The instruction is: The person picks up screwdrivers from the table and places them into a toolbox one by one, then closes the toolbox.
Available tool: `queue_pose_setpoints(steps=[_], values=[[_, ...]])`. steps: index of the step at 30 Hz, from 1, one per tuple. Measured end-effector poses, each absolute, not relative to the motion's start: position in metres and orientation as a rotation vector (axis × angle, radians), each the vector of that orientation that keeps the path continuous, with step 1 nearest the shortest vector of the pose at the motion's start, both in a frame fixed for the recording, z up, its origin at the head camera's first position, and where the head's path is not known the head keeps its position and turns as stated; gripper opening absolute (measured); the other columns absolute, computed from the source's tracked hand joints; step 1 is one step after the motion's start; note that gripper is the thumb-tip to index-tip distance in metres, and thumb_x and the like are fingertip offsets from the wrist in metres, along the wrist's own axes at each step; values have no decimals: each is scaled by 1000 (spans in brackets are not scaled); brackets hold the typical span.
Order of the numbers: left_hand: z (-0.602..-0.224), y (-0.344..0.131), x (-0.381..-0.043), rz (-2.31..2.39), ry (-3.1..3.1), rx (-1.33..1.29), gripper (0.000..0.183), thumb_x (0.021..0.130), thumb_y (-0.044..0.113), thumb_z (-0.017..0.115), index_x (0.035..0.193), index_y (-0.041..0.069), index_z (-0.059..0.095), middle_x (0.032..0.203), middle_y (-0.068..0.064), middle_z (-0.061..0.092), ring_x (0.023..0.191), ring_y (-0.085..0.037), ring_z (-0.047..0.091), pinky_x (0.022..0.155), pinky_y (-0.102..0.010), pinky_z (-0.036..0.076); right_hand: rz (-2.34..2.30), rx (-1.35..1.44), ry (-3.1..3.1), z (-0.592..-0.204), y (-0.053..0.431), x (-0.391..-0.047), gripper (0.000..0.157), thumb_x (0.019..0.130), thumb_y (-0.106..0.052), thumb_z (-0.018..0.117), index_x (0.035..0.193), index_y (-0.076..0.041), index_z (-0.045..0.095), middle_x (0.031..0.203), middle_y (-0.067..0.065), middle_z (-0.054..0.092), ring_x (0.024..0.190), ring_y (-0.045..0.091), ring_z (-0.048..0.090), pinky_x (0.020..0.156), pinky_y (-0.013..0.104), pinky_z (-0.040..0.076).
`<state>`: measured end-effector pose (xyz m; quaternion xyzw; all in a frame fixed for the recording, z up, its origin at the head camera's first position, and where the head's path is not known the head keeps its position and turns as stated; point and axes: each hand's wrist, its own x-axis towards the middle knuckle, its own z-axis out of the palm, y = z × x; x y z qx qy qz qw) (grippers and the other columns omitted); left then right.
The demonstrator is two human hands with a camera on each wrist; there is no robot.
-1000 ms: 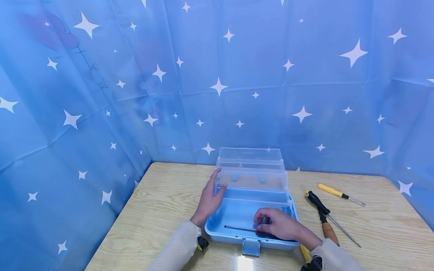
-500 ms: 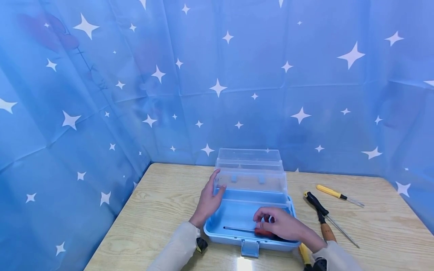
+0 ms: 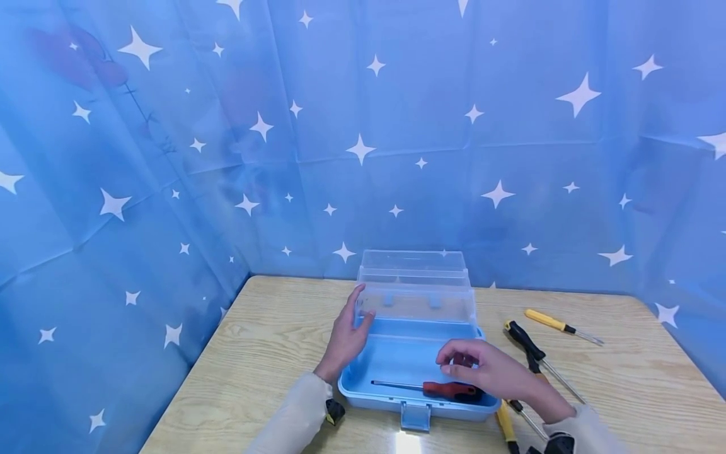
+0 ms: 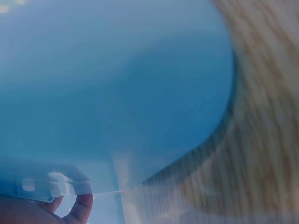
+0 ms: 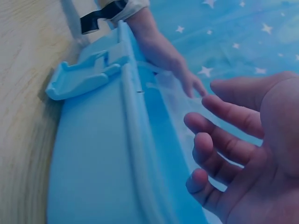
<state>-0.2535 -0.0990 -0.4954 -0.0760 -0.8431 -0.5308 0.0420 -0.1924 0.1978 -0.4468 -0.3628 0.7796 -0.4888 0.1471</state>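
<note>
A light blue toolbox (image 3: 371,398) stands on the table, its clear lid (image 3: 416,302) raised at the back. My left hand (image 3: 345,343) holds the lid's left edge, thumb in front and fingers at the outer side. Inside the toolbox, near its front wall, lies a screwdriver (image 3: 450,390) with a red and black handle, its shaft pointing left. Just above its handle hovers my right hand (image 3: 499,372), fingers loosely bent and holding nothing. In the right wrist view these fingers (image 5: 224,140) are spread apart beside the front rim.
To the right lie a yellow-handled screwdriver (image 3: 547,318) and a black-handled one (image 3: 524,339). Other tools, including one with a yellow handle (image 3: 503,421), are partly hidden by the right forearm. The toolbox's front latch (image 3: 416,416) hangs down. A blue starry curtain (image 3: 363,189) closes off the back.
My right hand has let go of the red and black screwdriver and moved up and right, leaving it in the toolbox. The left hand keeps its place at the lid.
</note>
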Motion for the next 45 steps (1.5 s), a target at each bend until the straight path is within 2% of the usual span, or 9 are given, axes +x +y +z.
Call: queue_pose_setpoints(steps=[8,13,18,22,29,34,40,45], values=[[-498,-100,-254,-1605,-2580,-239,58,102,46,50,153,47,23,158,5,36,146,-24,35,116,-55,31,-1467,-1014,2283,-432,219,-186,16,103,-8,51,112,-4,63,101,9,65,80,21,59,64,30,52],[-497,-99,-254,-1602,-2583,-230,57,102,44,50,152,49,23,158,5,35,146,-24,34,117,-55,31,-1493,-934,2290,-427,233,-182,18,104,-9,50,114,-2,62,105,16,64,87,22,60,71,30,54],[-496,-98,-254,-1605,-2584,-224,57,103,41,50,153,46,24,158,4,36,146,-26,35,116,-56,32,-1514,-889,2325,-427,250,-182,21,104,-9,49,116,4,61,110,17,63,95,20,63,78,26,56],[-496,-98,-253,-1609,-2585,-221,57,103,41,50,154,45,24,158,4,35,146,-26,34,116,-57,31,-1516,-799,2382,-428,263,-184,24,104,-10,49,118,5,60,110,15,64,97,13,65,79,25,58],[-496,-99,-254,-1606,-2583,-233,58,103,40,50,154,43,24,158,4,36,146,-25,34,116,-57,31,-1460,-606,2582,-432,287,-187,22,104,-16,51,119,-6,64,111,-3,66,95,4,63,74,26,57],[-496,-99,-254,-1609,-2584,-225,58,103,41,50,154,44,24,159,5,34,147,-26,33,116,-58,30,-1447,-511,2684,-440,301,-192,25,104,-18,52,121,-5,64,110,-8,67,95,3,64,75,26,57],[-496,-99,-254,-1615,-2583,-215,57,103,39,51,153,48,24,159,5,34,147,-26,33,116,-58,30,-1417,-463,2783,-450,314,-195,27,103,-21,53,121,-3,64,110,-3,66,94,9,64,74,25,55],[-495,-99,-252,-1622,-2583,-223,57,103,41,50,153,48,24,159,4,34,147,-26,32,117,-57,29,-1382,-393,2842,-459,321,-198,30,103,-24,53,122,-2,63,115,7,66,94,3,62,73,23,55]])
